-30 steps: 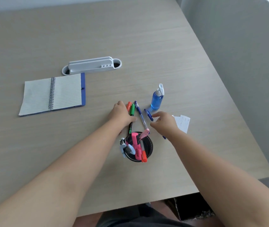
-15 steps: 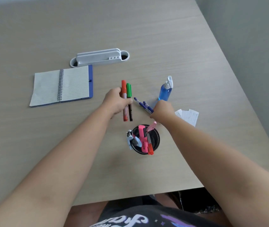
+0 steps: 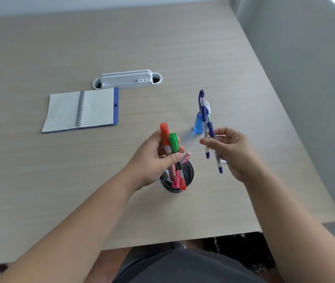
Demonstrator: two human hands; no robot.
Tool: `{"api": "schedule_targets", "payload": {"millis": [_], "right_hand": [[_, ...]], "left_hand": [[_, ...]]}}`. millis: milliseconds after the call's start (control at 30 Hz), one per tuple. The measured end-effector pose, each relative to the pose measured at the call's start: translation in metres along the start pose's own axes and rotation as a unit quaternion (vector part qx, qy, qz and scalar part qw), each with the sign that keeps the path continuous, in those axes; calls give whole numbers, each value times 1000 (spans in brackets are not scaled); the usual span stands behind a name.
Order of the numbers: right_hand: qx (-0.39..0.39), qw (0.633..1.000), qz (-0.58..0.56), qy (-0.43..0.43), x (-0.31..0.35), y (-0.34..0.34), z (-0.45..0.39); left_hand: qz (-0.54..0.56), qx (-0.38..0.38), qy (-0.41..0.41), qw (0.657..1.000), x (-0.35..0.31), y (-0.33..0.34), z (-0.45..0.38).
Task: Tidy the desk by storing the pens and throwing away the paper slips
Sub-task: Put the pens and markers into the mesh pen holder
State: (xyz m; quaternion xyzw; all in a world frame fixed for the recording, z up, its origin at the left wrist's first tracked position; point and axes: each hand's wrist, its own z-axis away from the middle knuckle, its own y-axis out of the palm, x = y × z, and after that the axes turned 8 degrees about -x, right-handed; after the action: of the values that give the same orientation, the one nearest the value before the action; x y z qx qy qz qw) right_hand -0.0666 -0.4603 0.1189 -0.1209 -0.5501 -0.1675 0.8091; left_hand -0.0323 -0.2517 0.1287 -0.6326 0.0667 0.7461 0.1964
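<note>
Now both hands are up over the desk (image 3: 203, 48), each w/ pens. Left hand (image 3: 152, 162) has fingers curled tight round an orange marker (image 3: 164, 133) and green marker (image 3: 173, 142), held near upright, lower ends dipping into the black mesh pen cup (image 3: 190, 176), which already holds pink and orange highlighters. Right hand (image 3: 233, 152), just right of the cup, pinches two blue pens (image 3: 205, 119) btwn thumb and fingers, near vertical, tips down. Blue spray bottle (image 3: 198, 125) stands behind the pens. Open spiral notebook (image 3: 81, 110) and white organizer (image 3: 126, 79) sit far left. Paper slips mostly hidden behind right hand.
</note>
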Motion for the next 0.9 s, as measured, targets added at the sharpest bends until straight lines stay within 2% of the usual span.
{"api": "schedule_targets", "payload": {"millis": [100, 367, 500, 633, 767, 900], "right_hand": [[43, 998, -19, -38, -2, 11, 8], [38, 987, 143, -66, -34, 23, 17], [13, 965, 248, -84, -38, 25, 21], [18, 945, 301, -123, -42, 33, 23], [45, 939, 312, -139, -46, 37, 23], [67, 936, 304, -162, -48, 33, 22]], "left_hand": [[-54, -17, 28, 998, 7, 10, 3], [-162, -52, 63, 983, 35, 7, 12], [-177, -75, 119, 974, 42, 11, 17], [-220, -82, 192, 953, 43, 19, 18], [-223, -96, 229, 942, 49, 17, 21], [-189, -141, 216, 947, 50, 7, 23]]}}
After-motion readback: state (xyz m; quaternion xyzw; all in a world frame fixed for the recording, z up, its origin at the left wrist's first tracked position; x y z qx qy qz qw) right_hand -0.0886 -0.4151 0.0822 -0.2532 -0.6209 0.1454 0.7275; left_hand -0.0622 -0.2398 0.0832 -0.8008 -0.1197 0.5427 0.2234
